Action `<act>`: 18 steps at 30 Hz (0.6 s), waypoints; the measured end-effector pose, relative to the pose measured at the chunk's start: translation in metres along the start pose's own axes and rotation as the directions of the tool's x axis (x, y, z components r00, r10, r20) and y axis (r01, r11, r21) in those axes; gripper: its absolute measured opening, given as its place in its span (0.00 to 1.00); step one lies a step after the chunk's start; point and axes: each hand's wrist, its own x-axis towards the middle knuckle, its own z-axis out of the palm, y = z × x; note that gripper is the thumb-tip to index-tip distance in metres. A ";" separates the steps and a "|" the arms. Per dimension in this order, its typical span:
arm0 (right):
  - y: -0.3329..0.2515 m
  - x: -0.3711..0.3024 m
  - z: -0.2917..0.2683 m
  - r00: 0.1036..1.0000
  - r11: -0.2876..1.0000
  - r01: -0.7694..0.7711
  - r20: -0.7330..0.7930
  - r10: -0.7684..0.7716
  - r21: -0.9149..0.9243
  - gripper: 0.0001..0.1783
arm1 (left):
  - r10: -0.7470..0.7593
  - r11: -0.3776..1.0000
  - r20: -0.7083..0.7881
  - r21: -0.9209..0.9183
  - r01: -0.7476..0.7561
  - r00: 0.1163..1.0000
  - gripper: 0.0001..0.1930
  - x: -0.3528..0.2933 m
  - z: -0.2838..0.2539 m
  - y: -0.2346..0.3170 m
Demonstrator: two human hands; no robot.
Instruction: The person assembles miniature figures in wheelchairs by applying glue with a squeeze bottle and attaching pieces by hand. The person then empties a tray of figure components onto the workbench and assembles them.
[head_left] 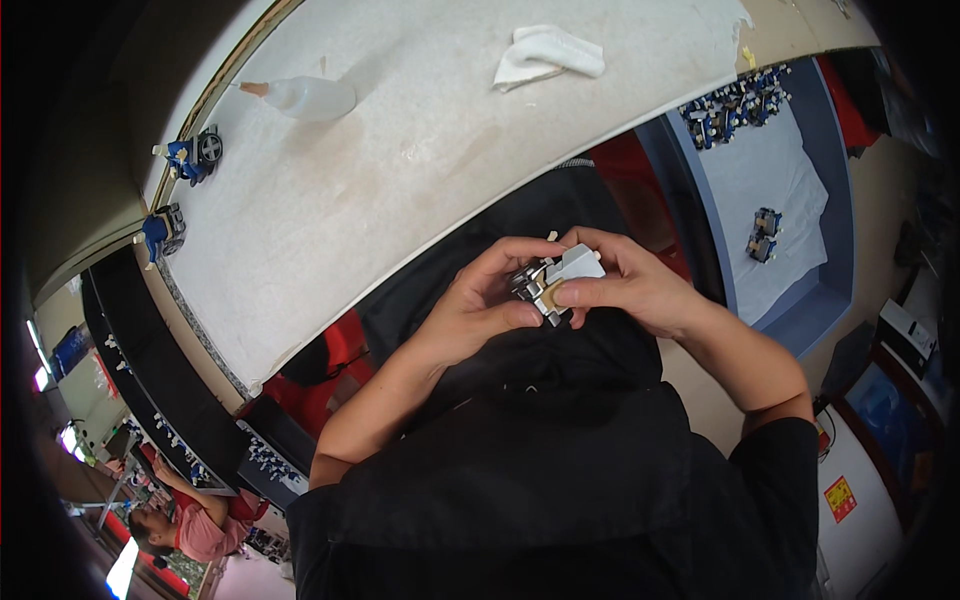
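Over my lap, a small toy vehicle (551,291) with white, tan and dark shiny parts is held between both hands. My left hand (468,300) grips its dark left end, thumb below and fingers above. From the other side my right hand (640,285) closes on it, with the thumb pressed along the tan part next to a flat whitish block. The fingers hide much of the toy's underside.
On the white-covered worktable lie a clear squeeze bottle (312,99), a folded white cloth (548,56) and two blue toy figures with wheels (195,155). A blue-grey tray (838,215) at right holds similar toys (735,108). Another person (205,520) sits lower left near a dark conveyor belt (165,345).
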 end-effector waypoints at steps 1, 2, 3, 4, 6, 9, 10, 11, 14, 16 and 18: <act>0.001 -0.001 -0.002 0.997 0.997 -0.076 0.027 0.077 -0.035 0.16 | -0.007 1.000 0.006 0.001 0.007 1.000 0.26 -0.001 -0.001 0.000; 0.003 -0.002 -0.004 0.993 0.994 -0.108 0.054 0.109 -0.020 0.18 | -0.019 0.999 0.044 0.035 0.017 0.999 0.26 -0.003 -0.002 0.000; 0.003 -0.003 -0.002 0.993 0.994 -0.104 0.050 0.105 -0.015 0.18 | -0.029 0.997 0.082 0.069 0.024 0.996 0.27 -0.005 -0.003 0.001; 0.000 -0.004 0.002 0.987 0.988 -0.152 0.053 0.154 -0.038 0.18 | -0.031 0.997 0.083 0.070 0.025 0.996 0.27 -0.008 -0.001 0.001; 0.000 -0.006 0.005 0.977 0.977 -0.202 0.054 0.205 -0.064 0.18 | -0.048 0.997 0.066 0.061 0.044 0.997 0.29 -0.013 0.001 0.000; 0.005 -0.010 0.010 0.971 0.967 -0.226 0.047 0.233 -0.118 0.18 | -0.065 0.986 0.133 0.158 0.044 0.989 0.31 -0.019 0.002 -0.007; 0.006 -0.011 0.012 0.971 0.963 -0.230 0.029 0.236 -0.140 0.18 | -0.063 0.987 0.128 0.154 0.043 0.990 0.31 -0.022 0.003 -0.008; 0.007 -0.012 0.013 0.971 0.959 -0.234 0.013 0.239 -0.162 0.18 | -0.055 0.983 0.114 0.179 0.034 0.992 0.33 -0.024 0.005 -0.009; 0.020 -0.013 0.013 0.986 0.962 -0.159 0.022 0.167 -0.220 0.17 | -0.087 0.971 0.094 0.230 0.063 0.992 0.37 -0.030 0.006 -0.009; 0.022 -0.015 0.014 0.984 0.962 -0.169 0.013 0.175 -0.213 0.17 | -0.126 0.961 0.088 0.256 0.100 0.988 0.39 -0.033 0.006 -0.011; 0.023 -0.016 0.014 0.984 0.963 -0.176 0.004 0.181 -0.206 0.17 | -0.057 0.955 0.092 0.296 0.028 0.994 0.43 -0.033 0.007 -0.014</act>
